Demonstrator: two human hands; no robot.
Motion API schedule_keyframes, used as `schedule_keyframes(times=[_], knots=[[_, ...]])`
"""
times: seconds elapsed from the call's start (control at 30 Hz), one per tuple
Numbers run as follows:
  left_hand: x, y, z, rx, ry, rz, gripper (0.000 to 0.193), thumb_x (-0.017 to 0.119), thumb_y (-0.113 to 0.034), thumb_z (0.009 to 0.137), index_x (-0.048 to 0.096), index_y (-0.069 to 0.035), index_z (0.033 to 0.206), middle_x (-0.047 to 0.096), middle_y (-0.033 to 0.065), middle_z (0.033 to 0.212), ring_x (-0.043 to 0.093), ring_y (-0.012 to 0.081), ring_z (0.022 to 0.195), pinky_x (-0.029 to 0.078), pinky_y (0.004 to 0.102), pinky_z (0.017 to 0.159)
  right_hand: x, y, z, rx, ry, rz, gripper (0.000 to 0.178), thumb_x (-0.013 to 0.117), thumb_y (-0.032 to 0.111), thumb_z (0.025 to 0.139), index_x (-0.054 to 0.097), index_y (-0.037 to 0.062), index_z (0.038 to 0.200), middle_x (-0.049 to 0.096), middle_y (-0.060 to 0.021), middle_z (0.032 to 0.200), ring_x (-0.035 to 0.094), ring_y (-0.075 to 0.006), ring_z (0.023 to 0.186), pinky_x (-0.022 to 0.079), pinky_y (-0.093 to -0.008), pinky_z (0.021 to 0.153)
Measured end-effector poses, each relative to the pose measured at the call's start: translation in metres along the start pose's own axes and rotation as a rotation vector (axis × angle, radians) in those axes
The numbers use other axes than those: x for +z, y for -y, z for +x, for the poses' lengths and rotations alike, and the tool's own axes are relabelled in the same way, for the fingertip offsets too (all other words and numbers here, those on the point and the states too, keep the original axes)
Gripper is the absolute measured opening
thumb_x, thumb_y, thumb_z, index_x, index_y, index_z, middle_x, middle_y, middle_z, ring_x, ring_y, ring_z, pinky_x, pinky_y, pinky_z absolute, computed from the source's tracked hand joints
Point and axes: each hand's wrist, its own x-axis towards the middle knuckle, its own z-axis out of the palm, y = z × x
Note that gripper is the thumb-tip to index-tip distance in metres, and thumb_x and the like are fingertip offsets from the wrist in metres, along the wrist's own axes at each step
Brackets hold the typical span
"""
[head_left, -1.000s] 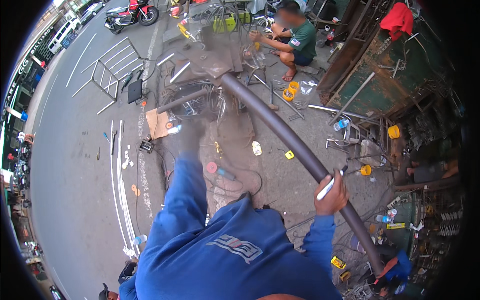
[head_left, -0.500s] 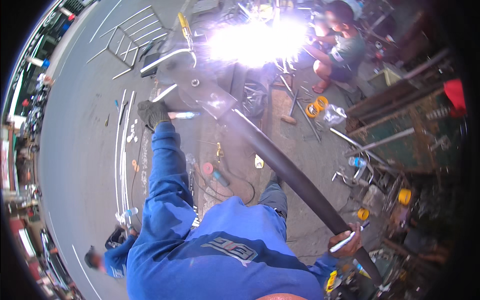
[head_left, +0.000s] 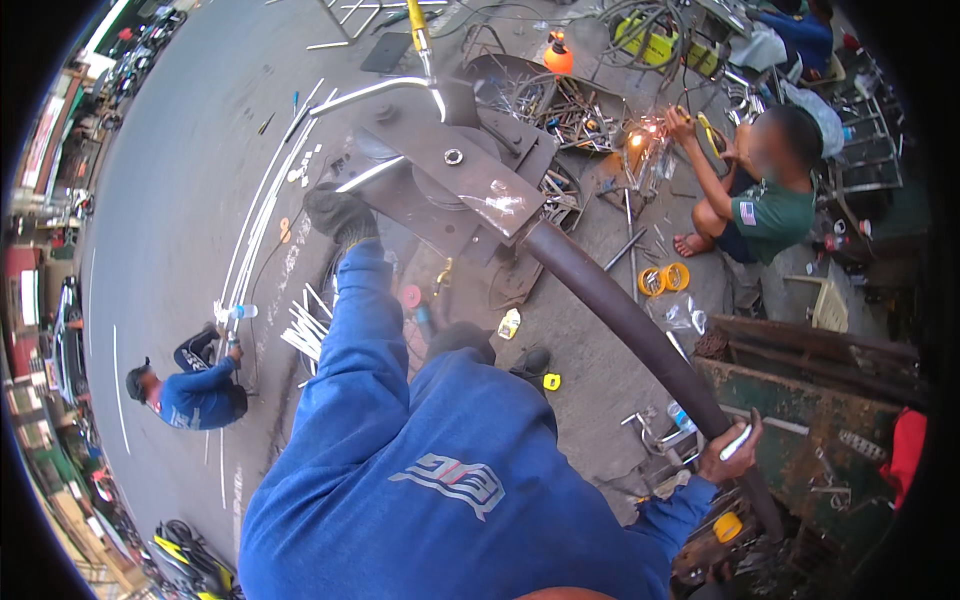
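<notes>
One lever pipe (head_left: 632, 318): was judged heavy, stiff; best gripped toward its near right end; brown, slanted from far centre.
Right hand (head_left: 728, 450): fingers were clamped around the pipe, white marker (head_left: 736, 442) held too.
Silver rod (head_left: 372, 174): was met by left gloved hand (head_left: 340, 213); finger closure could not be told.
Steel arm (head_left: 478, 180): was joined to the pipe's far end, scuffed.

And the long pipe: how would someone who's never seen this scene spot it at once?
Start at the brown steel plates in the upper middle. From their right end, the long pipe slants toward the lower right, where the person's right hand grips it. It is dark and much thicker than the thin white rods nearby.
</notes>
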Motion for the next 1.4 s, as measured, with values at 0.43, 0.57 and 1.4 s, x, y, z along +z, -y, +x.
schedule_keyframes(times=[0.43,0.57,1.4], knots=[[-0.005,-0.004,0.014,0.042,0.133,0.406,0.030,0.075,-0.028,0.071,0.068,-0.001,0.082,0.066,0.0186,0.081,0.065,0.0346,0.085,0.051,0.0433,0.080,0.011,0.126,-0.006,-0.409,0.628,1.363,0.049,0.038,0.036,0.101,0.057,-0.0057,0.121,0.066,-0.0156,0.093,0.061,-0.0194,0.072,0.049,-0.0309,0.067],[-0.018,-0.008,0.023,0.031,0.305,0.323,0.028,0.057,-0.027,0.087,0.064,0.000,0.089,0.066,0.0255,0.089,0.066,0.0402,0.089,0.051,0.0480,0.079,0.050,0.123,-0.061,-0.370,0.945,1.014,0.042,0.046,0.032,0.100,0.054,-0.0009,0.126,0.065,-0.0123,0.092,0.058,-0.0143,0.067,0.047,-0.0271,0.062],[-0.082,-0.022,-0.001,0.223,1.398,-0.342,0.022,0.057,-0.018,0.089,0.063,-0.007,0.107,0.067,0.0162,0.093,0.066,0.0323,0.081,0.051,0.0445,0.071,0.172,0.067,-0.153,0.680,1.658,0.938,0.056,0.056,0.024,0.094,0.042,0.0046,0.145,0.059,-0.0085,0.120,0.059,-0.0190,0.103,0.053,-0.0395,0.082]])
